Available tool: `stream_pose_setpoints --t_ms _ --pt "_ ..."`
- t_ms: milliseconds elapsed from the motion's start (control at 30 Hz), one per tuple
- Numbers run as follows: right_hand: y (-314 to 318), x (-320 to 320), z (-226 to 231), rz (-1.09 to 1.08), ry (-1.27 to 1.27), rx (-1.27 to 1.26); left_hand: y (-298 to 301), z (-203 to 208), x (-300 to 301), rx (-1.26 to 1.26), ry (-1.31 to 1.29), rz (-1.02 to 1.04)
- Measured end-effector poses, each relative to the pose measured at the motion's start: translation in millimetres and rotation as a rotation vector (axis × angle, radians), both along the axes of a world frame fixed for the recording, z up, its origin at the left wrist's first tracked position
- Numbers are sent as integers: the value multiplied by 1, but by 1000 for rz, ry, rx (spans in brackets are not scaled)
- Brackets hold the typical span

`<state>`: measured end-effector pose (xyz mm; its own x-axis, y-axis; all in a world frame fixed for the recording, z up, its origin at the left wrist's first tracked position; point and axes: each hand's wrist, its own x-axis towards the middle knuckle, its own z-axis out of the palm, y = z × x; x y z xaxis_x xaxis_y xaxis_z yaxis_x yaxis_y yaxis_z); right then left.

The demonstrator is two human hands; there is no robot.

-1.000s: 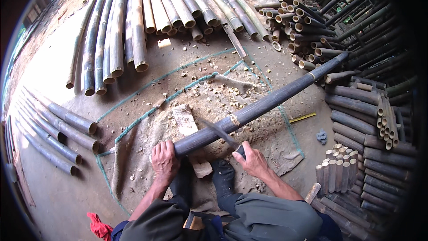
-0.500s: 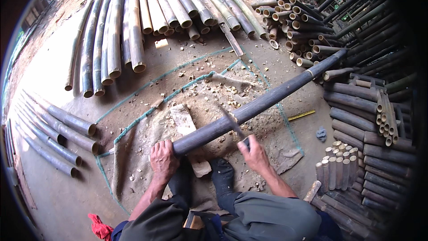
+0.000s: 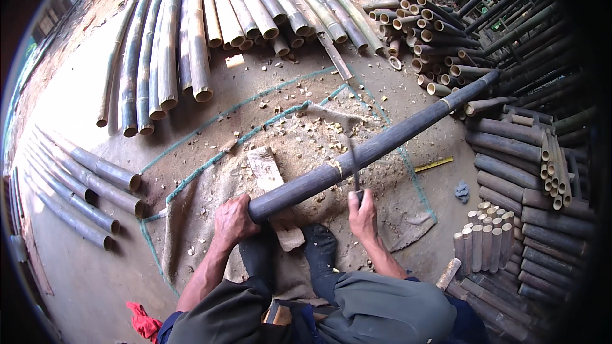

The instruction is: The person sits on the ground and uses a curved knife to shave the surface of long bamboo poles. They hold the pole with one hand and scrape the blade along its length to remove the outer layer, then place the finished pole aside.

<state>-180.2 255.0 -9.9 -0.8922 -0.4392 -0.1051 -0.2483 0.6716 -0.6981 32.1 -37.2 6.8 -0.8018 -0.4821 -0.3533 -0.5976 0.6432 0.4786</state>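
A long dark bamboo pole [image 3: 382,143] slants from the lower middle up to the right. My left hand [image 3: 233,222] grips its near cut end, which rests over a wooden chopping block [image 3: 271,185]. My right hand [image 3: 363,213] holds the handle of a knife [image 3: 352,164], its blade standing nearly upright against the pole just right of a pale node. My dark-socked feet [image 3: 319,251] rest on the sacking beneath the pole.
Brown sacking [image 3: 210,197] strewn with bamboo chips covers the ground. Long split bamboo [image 3: 166,44] lies at top left, grey poles [image 3: 83,185] at left, stacked dark poles [image 3: 516,153] at right. Short cut pieces [image 3: 484,245] stand at lower right. A red cloth [image 3: 141,322] lies bottom left.
The knife blade has swung from lying flat across the pole to nearly upright and shifted right along the pole. My right hand moved slightly right; my left hand kept its grip.
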Motion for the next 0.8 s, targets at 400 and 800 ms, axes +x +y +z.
stream_pose_setpoints --t_ms 400,800 --pt "-3 6 7 191 100 98 -17 1 -4 107 42 -104" --pt "-15 8 0 22 3 -60 -29 -3 -1 266 111 -49"
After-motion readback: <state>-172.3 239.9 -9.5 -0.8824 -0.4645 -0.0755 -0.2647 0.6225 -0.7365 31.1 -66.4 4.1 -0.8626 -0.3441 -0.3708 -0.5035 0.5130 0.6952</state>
